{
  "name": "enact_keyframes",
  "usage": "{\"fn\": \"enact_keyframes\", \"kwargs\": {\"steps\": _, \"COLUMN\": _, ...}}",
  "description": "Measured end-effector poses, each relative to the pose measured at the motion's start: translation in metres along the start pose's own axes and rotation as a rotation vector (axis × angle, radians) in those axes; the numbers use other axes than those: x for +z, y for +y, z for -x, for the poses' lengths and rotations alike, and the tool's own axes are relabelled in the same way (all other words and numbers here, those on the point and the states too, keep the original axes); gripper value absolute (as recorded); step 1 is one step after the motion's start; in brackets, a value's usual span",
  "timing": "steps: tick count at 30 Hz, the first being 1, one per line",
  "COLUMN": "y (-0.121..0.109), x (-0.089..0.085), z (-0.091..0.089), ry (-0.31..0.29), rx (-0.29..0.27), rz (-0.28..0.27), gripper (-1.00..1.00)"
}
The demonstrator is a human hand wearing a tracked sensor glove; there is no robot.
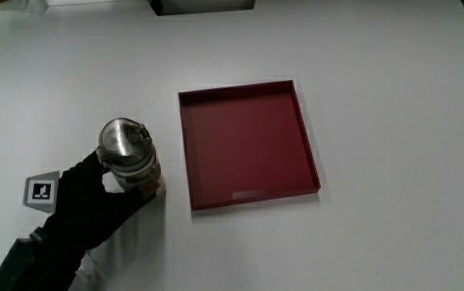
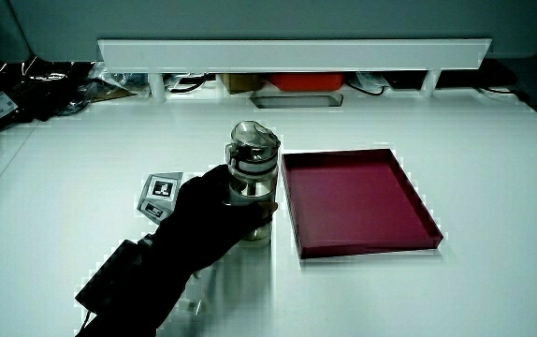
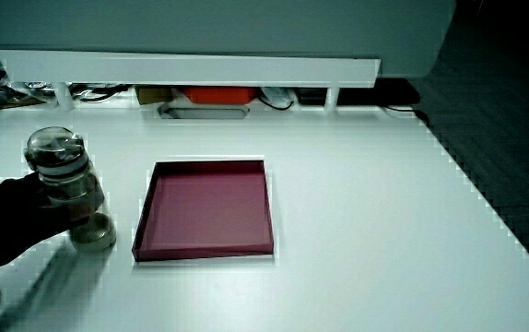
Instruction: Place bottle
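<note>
the hands here come down to one black gloved hand [image 1: 94, 198], and its fingers are wrapped around the lower body of the bottle [image 1: 129, 158], gripping it. the bottle stands upright on the white desk [image 1: 394, 121], just beside the red tray [image 1: 248, 145] and outside it, with a narrow strip of bare desk between the two. in a side view the bottle [image 2: 253, 178] rises above the hand [image 2: 208, 220], so its cap and neck show clear of the glove, and its base meets the desk close to the tray [image 2: 357, 198]. the forearm reaches in from the person's edge of the desk.

the bottle has a clear body, a dark band at the neck and a rounded metallic cap that shines from above. in a side view the bottle [image 3: 64, 180] looks squat and glassy, with the hand [image 3: 16, 226] closed on it from the side away from the tray [image 3: 207, 210].

the patterned cube [image 1: 41, 191] sits on the back of the glove.
</note>
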Motion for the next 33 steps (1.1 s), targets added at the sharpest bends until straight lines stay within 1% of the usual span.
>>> {"fn": "enact_keyframes", "kwargs": {"steps": 1, "y": 0.000, "x": -0.001, "z": 0.001, "ry": -0.026, "rx": -0.015, "rz": 0.005, "gripper": 0.00}}
{"fn": "enact_keyframes", "kwargs": {"steps": 2, "y": -0.001, "x": -0.001, "z": 0.004, "ry": -0.023, "rx": -0.014, "rz": 0.005, "gripper": 0.00}}
{"fn": "enact_keyframes", "kwargs": {"steps": 3, "y": -0.001, "x": -0.001, "z": 0.006, "ry": 0.007, "rx": 0.002, "rz": 0.005, "gripper": 0.00}}
{"fn": "enact_keyframes", "kwargs": {"steps": 4, "y": -0.002, "x": -0.002, "z": 0.007, "ry": -0.023, "rx": 0.023, "rz": 0.008, "gripper": 0.00}}
{"fn": "enact_keyframes", "kwargs": {"steps": 5, "y": -0.003, "x": -0.001, "z": 0.006, "ry": -0.055, "rx": 0.015, "rz": -0.002, "gripper": 0.00}}
{"fn": "enact_keyframes", "kwargs": {"steps": 6, "y": -0.003, "x": -0.001, "z": 0.009, "ry": -0.035, "rx": 0.016, "rz": -0.004, "gripper": 0.00}}
{"fn": "enact_keyframes", "kwargs": {"steps": 7, "y": -0.003, "x": 0.000, "z": 0.010, "ry": -0.001, "rx": 0.014, "rz": 0.000, "gripper": 0.00}}
{"fn": "enact_keyframes", "kwargs": {"steps": 8, "y": -0.003, "x": 0.000, "z": 0.011, "ry": -0.008, "rx": 0.018, "rz": 0.004, "gripper": 0.00}}
{"fn": "enact_keyframes", "kwargs": {"steps": 9, "y": -0.003, "x": -0.001, "z": 0.011, "ry": -0.042, "rx": 0.021, "rz": 0.005, "gripper": 0.00}}
{"fn": "enact_keyframes", "kwargs": {"steps": 10, "y": -0.003, "x": 0.000, "z": 0.013, "ry": -0.052, "rx": 0.010, "rz": 0.005, "gripper": -0.05}}
{"fn": "enact_keyframes", "kwargs": {"steps": 13, "y": -0.003, "x": -0.001, "z": 0.014, "ry": -0.026, "rx": 0.009, "rz": 0.000, "gripper": -0.19}}
{"fn": "enact_keyframes", "kwargs": {"steps": 14, "y": -0.003, "x": -0.001, "z": 0.012, "ry": -0.053, "rx": 0.019, "rz": 0.002, "gripper": -0.24}}
{"fn": "enact_keyframes", "kwargs": {"steps": 15, "y": -0.003, "x": -0.001, "z": 0.013, "ry": -0.055, "rx": 0.033, "rz": 0.008, "gripper": -0.29}}
{"fn": "enact_keyframes", "kwargs": {"steps": 16, "y": -0.003, "x": -0.001, "z": 0.017, "ry": -0.033, "rx": -0.001, "rz": 0.000, "gripper": -0.33}}
{"fn": "enact_keyframes", "kwargs": {"steps": 19, "y": -0.003, "x": -0.002, "z": 0.017, "ry": -0.035, "rx": 0.032, "rz": 0.018, "gripper": -0.48}}
{"fn": "enact_keyframes", "kwargs": {"steps": 20, "y": -0.003, "x": -0.003, "z": 0.016, "ry": -0.054, "rx": 0.032, "rz": 0.033, "gripper": -0.52}}
{"fn": "enact_keyframes", "kwargs": {"steps": 21, "y": -0.003, "x": -0.003, "z": 0.015, "ry": -0.049, "rx": 0.030, "rz": 0.048, "gripper": -0.57}}
{"fn": "enact_keyframes", "kwargs": {"steps": 22, "y": -0.004, "x": -0.003, "z": 0.019, "ry": -0.010, "rx": 0.036, "rz": 0.065, "gripper": -0.62}}
{"fn": "enact_keyframes", "kwargs": {"steps": 23, "y": -0.005, "x": -0.002, "z": 0.022, "ry": 0.002, "rx": 0.048, "rz": 0.081, "gripper": -0.67}}
{"fn": "enact_keyframes", "kwargs": {"steps": 25, "y": -0.006, "x": 0.005, "z": 0.021, "ry": 0.336, "rx": -0.253, "rz": 0.056, "gripper": -0.76}}
{"fn": "enact_keyframes", "kwargs": {"steps": 28, "y": -0.021, "x": 0.007, "z": 0.030, "ry": 0.106, "rx": 0.184, "rz": 0.168, "gripper": -0.90}}
{"fn": "enact_keyframes", "kwargs": {"steps": 30, "y": -0.025, "x": 0.012, "z": 0.032, "ry": 0.203, "rx": 0.098, "rz": 0.179, "gripper": -1.00}}
{"fn": "enact_keyframes", "kwargs": {"steps": 31, "y": -0.027, "x": 0.015, "z": 0.023, "ry": 0.264, "rx": 0.120, "rz": 0.199, "gripper": -1.00}}
{"fn": "enact_keyframes", "kwargs": {"steps": 32, "y": -0.026, "x": 0.016, "z": 0.025, "ry": 0.293, "rx": 0.019, "rz": 0.199, "gripper": -1.00}}
{"fn": "enact_keyframes", "kwargs": {"steps": 33, "y": -0.027, "x": 0.019, "z": 0.020, "ry": 0.357, "rx": 0.072, "rz": 0.210, "gripper": -1.00}}
